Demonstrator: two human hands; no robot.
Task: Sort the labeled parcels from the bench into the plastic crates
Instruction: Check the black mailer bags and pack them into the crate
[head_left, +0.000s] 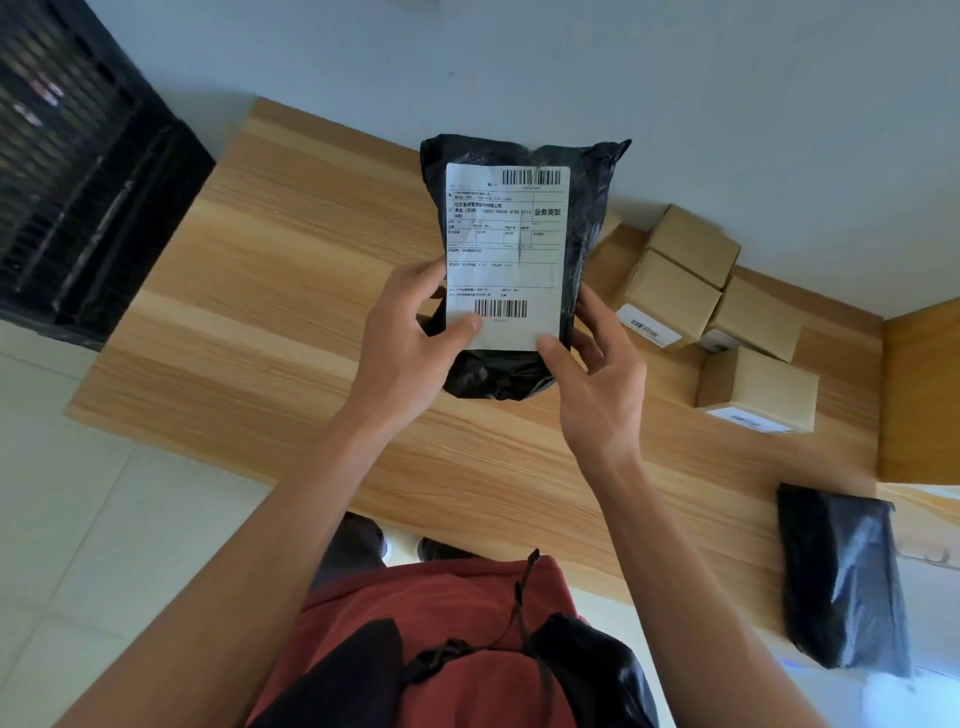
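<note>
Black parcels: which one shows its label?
The black parcel held up in both hands shows its white label; the other black parcel, at the bench's right end, shows none.

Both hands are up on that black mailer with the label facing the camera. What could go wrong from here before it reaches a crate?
The black mailer is held only at its lower end by the left hand and right hand, so the slick, floppy bag could slip or fold over.
The black crate sits far off to the left, so the carry may be long and loosely gripped.

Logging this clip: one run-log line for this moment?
stage: label check | both hands hold black parcel above bench | cardboard boxes waiting | crate at left
</note>
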